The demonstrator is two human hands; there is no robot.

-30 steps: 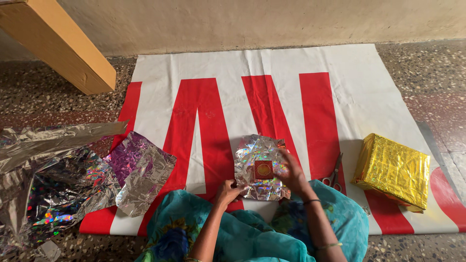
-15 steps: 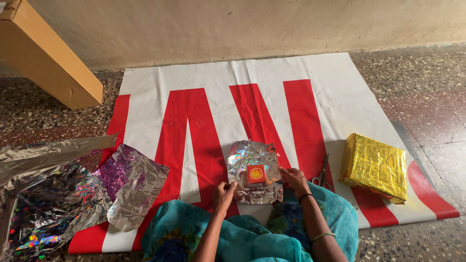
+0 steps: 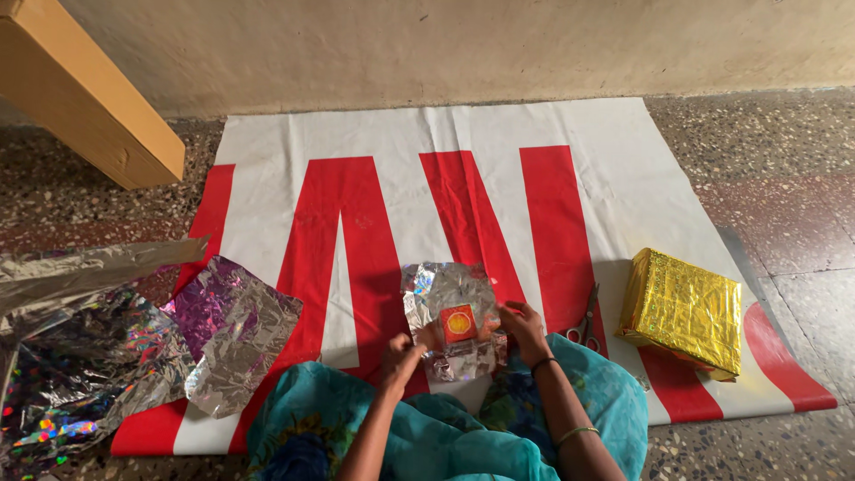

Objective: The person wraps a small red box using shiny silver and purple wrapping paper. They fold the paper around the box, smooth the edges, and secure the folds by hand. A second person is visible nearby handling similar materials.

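On the red-and-white mat (image 3: 356, 223), left of the gold-wrapped box (image 3: 681, 310), the left hand (image 3: 403, 352) and right hand (image 3: 521, 322) are pinching silver foil (image 3: 450, 294) around a small red box (image 3: 460, 323), likely mid-wrap; folding tighter calls for firm creasing.

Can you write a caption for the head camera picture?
Both hands, left hand and right hand, hold silver foil around a small red box.
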